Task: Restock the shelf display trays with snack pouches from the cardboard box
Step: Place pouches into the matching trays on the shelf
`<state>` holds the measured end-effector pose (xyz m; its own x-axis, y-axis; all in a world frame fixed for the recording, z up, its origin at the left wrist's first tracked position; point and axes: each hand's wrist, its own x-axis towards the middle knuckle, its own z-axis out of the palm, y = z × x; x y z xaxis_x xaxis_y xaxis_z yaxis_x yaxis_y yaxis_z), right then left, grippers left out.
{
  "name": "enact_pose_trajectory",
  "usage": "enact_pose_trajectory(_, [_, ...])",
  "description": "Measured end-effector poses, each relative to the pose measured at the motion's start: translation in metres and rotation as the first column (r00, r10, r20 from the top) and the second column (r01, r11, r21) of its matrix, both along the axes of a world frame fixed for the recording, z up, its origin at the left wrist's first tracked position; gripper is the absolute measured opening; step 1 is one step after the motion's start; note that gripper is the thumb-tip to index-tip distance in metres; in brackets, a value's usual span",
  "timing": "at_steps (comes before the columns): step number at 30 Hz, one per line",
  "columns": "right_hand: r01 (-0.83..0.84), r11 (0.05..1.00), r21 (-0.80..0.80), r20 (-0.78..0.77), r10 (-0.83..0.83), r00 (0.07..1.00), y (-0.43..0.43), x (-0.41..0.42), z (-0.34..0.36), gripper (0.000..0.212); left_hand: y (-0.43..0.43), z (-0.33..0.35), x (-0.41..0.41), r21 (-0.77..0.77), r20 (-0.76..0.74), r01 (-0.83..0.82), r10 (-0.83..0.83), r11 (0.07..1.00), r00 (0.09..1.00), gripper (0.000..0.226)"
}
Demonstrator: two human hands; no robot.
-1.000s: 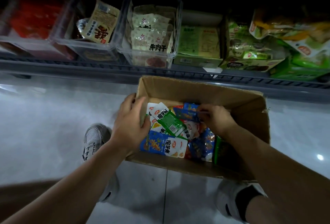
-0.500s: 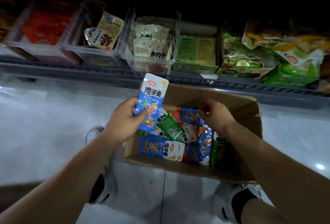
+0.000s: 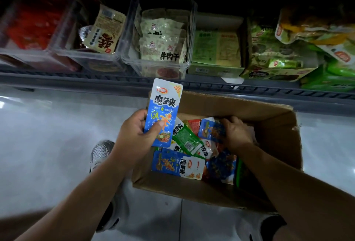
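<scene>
Two hands, one cardboard box, three clear trays.
Left hand grips one blue pouch upright above the box's left edge; right hand grips a second blue pouch inside the box.

Fingers of the left grip lie hidden behind the tall blue-and-white foil pouch, the right grip hides its fingertips behind a small dark-blue pouch in the brown cardboard box, and far left of both grips the blurred red packets are cut off by the view's edge.
</scene>
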<state>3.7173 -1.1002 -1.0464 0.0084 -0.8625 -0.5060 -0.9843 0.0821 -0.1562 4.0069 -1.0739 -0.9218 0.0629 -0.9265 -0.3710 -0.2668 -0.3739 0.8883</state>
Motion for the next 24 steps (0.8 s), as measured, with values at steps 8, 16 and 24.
enact_pose_trajectory(8, [0.091, 0.995, -0.039, 0.119, -0.086, 0.989, 0.009, -0.008, 0.014, 0.035, 0.002, 0.001, 0.0, -0.009, -0.011, 0.01, -0.01, 1.0, 1.0, 0.007])
enact_pose_trajectory(16, [0.47, 0.878, 0.089, 0.695, -0.392, 0.602, 0.012, 0.001, 0.079, 0.017, 0.003, 0.002, -0.001, 0.019, -0.023, -0.009, 0.009, 1.0, 1.0, 0.008])
enact_pose_trajectory(24, [-0.169, 0.983, -0.07, 0.638, 0.174, 0.75, -0.007, 0.033, 0.191, 0.021, 0.005, 0.038, -0.014, 0.077, -0.186, 0.074, -0.059, 0.994, 0.981, 0.016])
